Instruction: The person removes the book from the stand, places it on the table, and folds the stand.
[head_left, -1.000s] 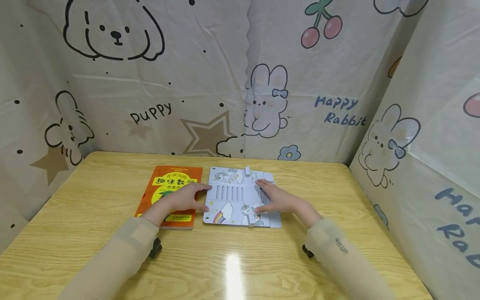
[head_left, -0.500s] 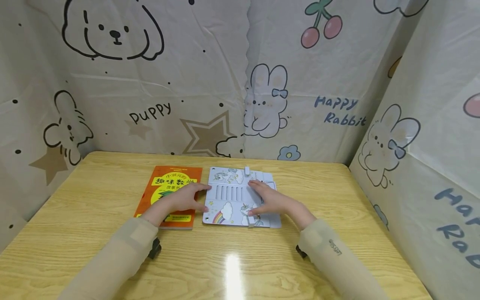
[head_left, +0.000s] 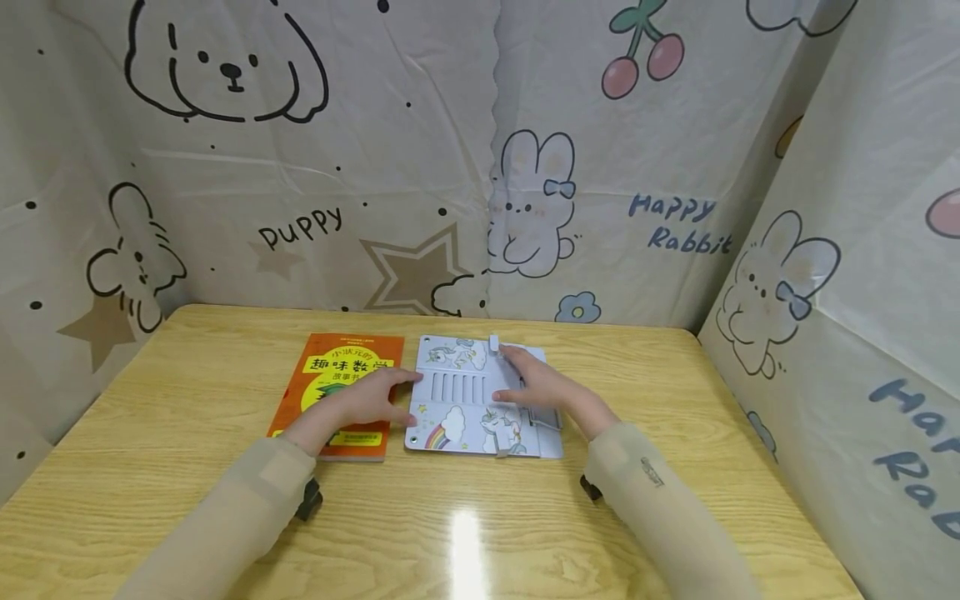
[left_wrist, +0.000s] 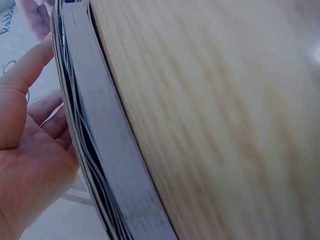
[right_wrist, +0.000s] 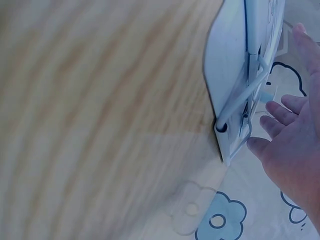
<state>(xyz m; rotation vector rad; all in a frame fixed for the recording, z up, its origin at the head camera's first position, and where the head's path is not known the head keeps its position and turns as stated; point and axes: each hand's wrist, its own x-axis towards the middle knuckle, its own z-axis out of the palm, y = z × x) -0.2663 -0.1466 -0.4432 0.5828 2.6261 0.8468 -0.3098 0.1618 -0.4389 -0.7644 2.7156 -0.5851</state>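
A white folding book stand (head_left: 450,429) with unicorn, cloud and rainbow prints lies flat on the table. My left hand (head_left: 367,396) extends over an orange book (head_left: 360,452), its fingertips and thumb at the stand's left edge. The left wrist view shows that hand (left_wrist: 37,165) beyond the book's page edges (left_wrist: 105,120). Over the right part of the stand is my right hand (head_left: 543,385), fingers spread and fingertips near the upper clip (head_left: 493,343). From the right wrist, wire legs (right_wrist: 242,95) show at the stand's side; whether the fingers touch it is unclear.
The wooden table (head_left: 375,525) reaches back to a cloth backdrop (head_left: 405,167) printed with cartoon animals. Another cloth wall (head_left: 862,333) closes the right side. A lower clip (head_left: 510,450) sits at the stand's front edge.
My right hand has moved left and away from me across the stand, toward the upper clip, uncovering the wire part at the lower right. The left hand, book and stand have stayed put.
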